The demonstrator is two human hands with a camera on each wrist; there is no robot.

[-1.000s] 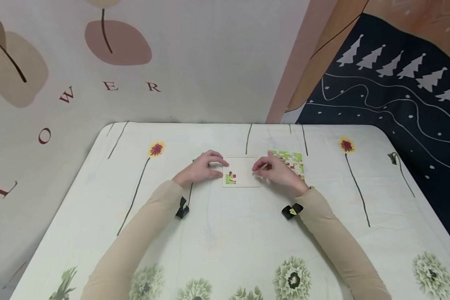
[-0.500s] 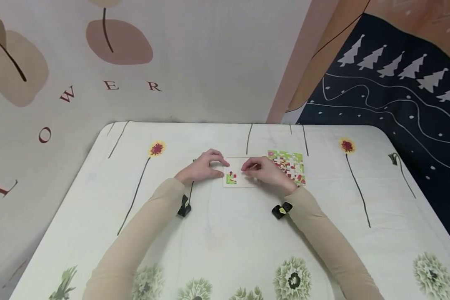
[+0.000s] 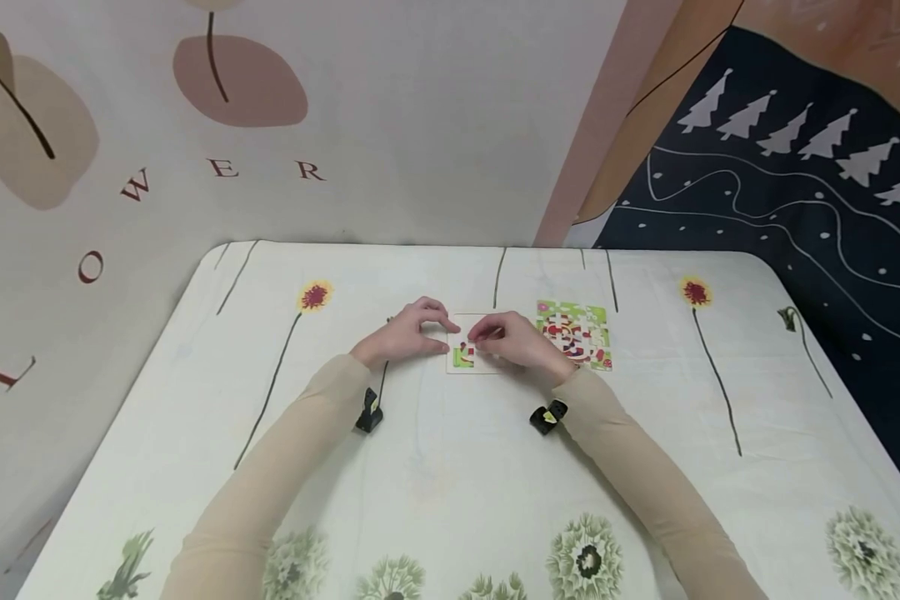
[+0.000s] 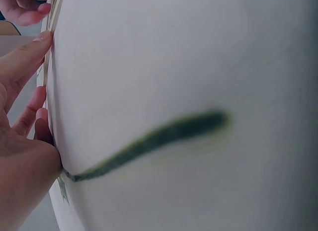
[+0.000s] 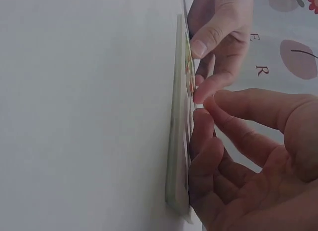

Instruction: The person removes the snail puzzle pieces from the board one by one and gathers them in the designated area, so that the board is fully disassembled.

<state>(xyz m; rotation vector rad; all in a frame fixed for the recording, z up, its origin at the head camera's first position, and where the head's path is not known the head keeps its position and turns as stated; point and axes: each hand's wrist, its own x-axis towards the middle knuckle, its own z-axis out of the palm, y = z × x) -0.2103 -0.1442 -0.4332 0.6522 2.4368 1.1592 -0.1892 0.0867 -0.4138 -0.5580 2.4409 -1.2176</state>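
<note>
A shallow white puzzle tray [image 3: 462, 321] lies mid-table, with several joined green and red pieces [image 3: 462, 357] in its near left corner. My left hand [image 3: 405, 335] spans the tray's left edge, thumb and fingers spread and touching the rim. Over the middle of the tray, my right hand [image 3: 516, 343] has its thumb and index fingertips pinched together on a small puzzle piece, almost wholly hidden by the fingers. In the right wrist view the pinching right hand [image 5: 243, 156] is right beside the left hand [image 5: 221, 37], low over the tray [image 5: 178, 156].
To the right of the tray lies a square group of green, red and white puzzle pieces [image 3: 591, 321]. A white cloth printed with flowers covers the table [image 3: 420, 467]. Behind it hangs a pale printed wall cloth [image 3: 420, 125], with a dark tree-patterned one [image 3: 757, 175] at right.
My right hand has moved left across the tray, from its right side toward the joined pieces, uncovering more of the square puzzle group. The left hand has stayed at the tray's left edge.
</note>
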